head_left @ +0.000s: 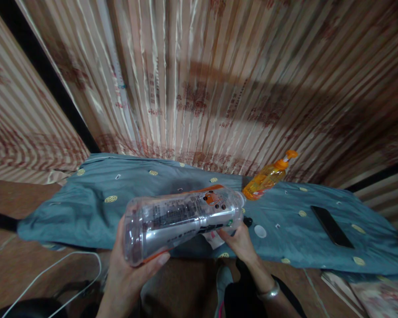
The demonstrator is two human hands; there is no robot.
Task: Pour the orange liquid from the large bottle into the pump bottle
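A large clear plastic bottle [185,221] with a silver and orange label lies tilted sideways in the air in front of me. My left hand [129,269] is wrapped round its base end, thumb along the near side. At the neck end, my right hand [240,245] is closed against the underside; most of its fingers are hidden behind the bottle. A whitish-pink piece of something [214,239] shows below the bottle by my right thumb, and I cannot tell if it is held. A white round cap [260,231] lies just right of my right hand, with a small black object [248,221] beside it.
A blue-grey padded surface [96,216] with yellow prints spreads before me. An orange pump bottle [265,177] leans or lies near its back edge. A black phone [331,226] is at the right. Striped curtains [192,88] hang behind; a white cable [53,267] loops at lower left.
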